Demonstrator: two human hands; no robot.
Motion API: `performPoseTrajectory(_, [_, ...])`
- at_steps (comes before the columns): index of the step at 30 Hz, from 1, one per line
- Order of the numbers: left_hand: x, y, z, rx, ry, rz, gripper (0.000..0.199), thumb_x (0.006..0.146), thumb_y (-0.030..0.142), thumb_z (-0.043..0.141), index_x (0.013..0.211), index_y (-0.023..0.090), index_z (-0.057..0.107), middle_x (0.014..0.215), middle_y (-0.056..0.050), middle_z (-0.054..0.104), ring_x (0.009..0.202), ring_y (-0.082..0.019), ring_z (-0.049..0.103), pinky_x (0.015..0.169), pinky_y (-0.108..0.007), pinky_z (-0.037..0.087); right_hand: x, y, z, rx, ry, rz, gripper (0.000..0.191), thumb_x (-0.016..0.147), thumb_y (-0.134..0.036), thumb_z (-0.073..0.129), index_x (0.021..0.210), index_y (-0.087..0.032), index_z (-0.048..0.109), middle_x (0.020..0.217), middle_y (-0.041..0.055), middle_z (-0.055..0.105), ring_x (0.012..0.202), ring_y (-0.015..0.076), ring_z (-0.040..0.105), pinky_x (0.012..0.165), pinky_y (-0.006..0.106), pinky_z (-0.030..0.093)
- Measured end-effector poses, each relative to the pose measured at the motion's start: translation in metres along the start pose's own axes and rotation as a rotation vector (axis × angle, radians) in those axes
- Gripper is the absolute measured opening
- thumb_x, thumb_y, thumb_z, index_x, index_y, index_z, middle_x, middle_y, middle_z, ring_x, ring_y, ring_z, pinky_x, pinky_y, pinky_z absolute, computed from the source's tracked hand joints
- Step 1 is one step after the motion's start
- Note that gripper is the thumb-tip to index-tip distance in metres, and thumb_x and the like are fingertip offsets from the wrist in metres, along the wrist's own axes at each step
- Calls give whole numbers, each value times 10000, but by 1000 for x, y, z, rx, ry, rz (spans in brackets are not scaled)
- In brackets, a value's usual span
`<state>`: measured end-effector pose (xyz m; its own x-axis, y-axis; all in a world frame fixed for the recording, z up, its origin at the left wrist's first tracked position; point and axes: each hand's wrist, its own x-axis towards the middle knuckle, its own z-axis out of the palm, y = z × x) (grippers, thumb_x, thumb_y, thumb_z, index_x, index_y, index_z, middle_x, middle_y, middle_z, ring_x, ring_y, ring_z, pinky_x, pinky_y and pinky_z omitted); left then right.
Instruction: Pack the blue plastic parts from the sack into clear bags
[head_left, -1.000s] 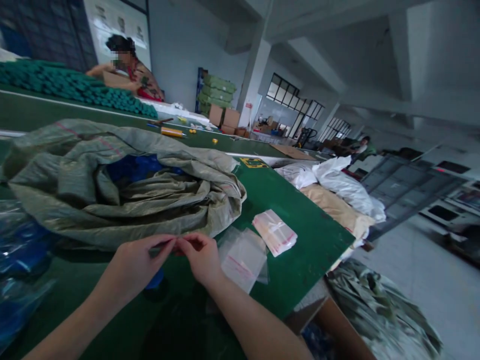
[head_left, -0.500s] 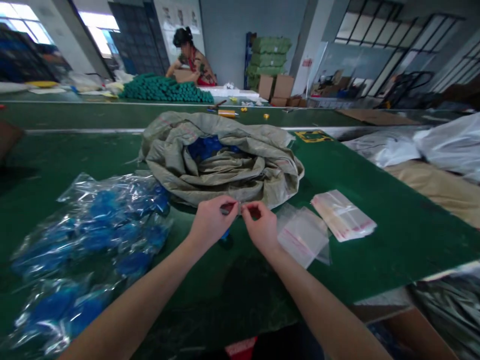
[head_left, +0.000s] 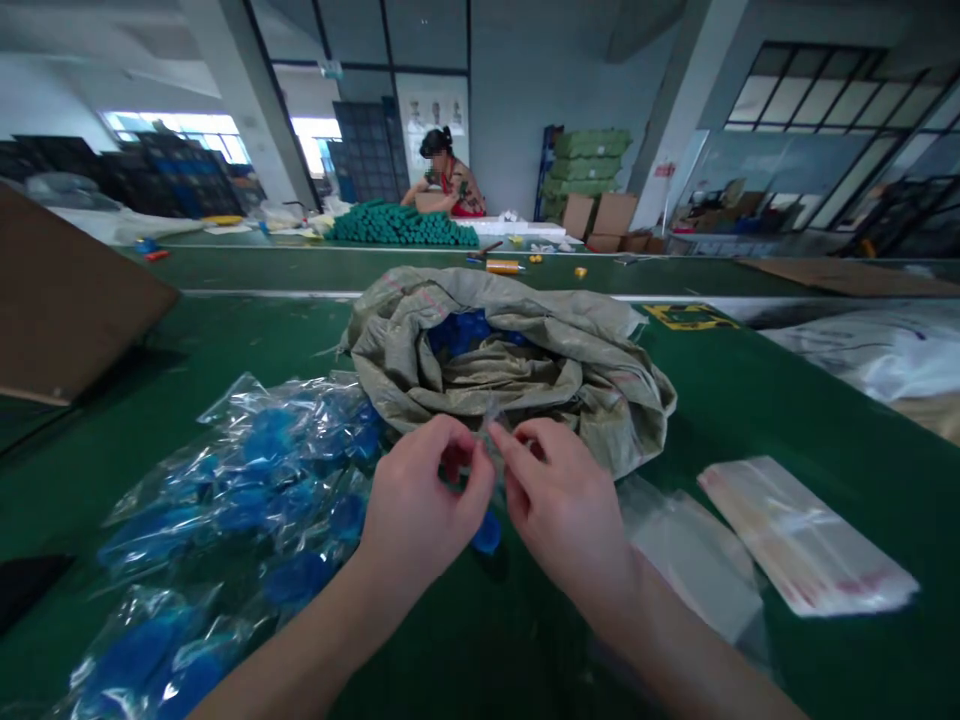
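My left hand (head_left: 427,490) is closed in a pinch on a clear plastic bag (head_left: 493,412), its thumb and forefinger at the bag's edge. Opposite it, my right hand (head_left: 566,495) pinches the same bag with its fingertips. Just below the fingers a small blue piece (head_left: 487,533) shows; whether it lies inside the bag I cannot tell. Beyond both hands a rumpled woven sack (head_left: 622,385) lies with its mouth open, blue pieces (head_left: 461,332) inside it. To the left spread several blue pieces in clear bags (head_left: 255,500).
Loose clear bags (head_left: 697,560) lie by my right forearm, beside a stack of clear bags (head_left: 802,535). A cardboard box (head_left: 71,300) stands at the left. Across the tables a person (head_left: 450,180) works behind a heap of green rods (head_left: 401,225).
The view has tilted up and swung left, so things appear lower and further right. My hands look closer and have turned, still pinching the clear bag.
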<state>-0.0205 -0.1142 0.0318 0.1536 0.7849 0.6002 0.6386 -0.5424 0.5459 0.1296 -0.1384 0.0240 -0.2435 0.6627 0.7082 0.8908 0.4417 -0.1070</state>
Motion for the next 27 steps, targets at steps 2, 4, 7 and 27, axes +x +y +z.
performPoseTrajectory(2, [-2, 4, -5, 10, -3, 25, 142, 828, 306, 538, 695, 257, 548, 608, -7, 590, 536, -161, 538, 537, -325, 469, 1, -4, -3, 2, 33, -24, 258, 917, -168, 505, 1111, -151, 674, 875, 109, 655, 788, 208, 594, 649, 326, 513])
performPoseTrajectory(4, [-5, 7, -9, 41, 17, 63, 145, 817, 295, 545, 674, 275, 544, 581, -4, 574, 500, -164, 518, 529, -348, 474, 0, -5, -5, 27, 73, -28, 226, 908, -187, 531, 1074, -157, 683, 875, 115, 664, 770, 213, 606, 620, 335, 521])
performPoseTrajectory(7, [-10, 10, -12, 83, 37, 81, 187, 815, 268, 542, 630, 292, 538, 537, 7, 538, 462, -158, 485, 512, -354, 472, -1, -2, -8, 72, 99, -17, 212, 890, -179, 549, 1056, -208, 677, 862, 102, 678, 729, 210, 622, 585, 334, 526])
performPoseTrajectory(27, [7, -2, -14, -10, -114, -85, 219, 864, 204, 526, 645, 193, 515, 580, 28, 522, 507, -86, 477, 459, -199, 389, 11, 6, 7, 398, -64, 429, 311, 830, -442, 643, 996, -183, 600, 841, 63, 659, 706, 169, 618, 599, 280, 501])
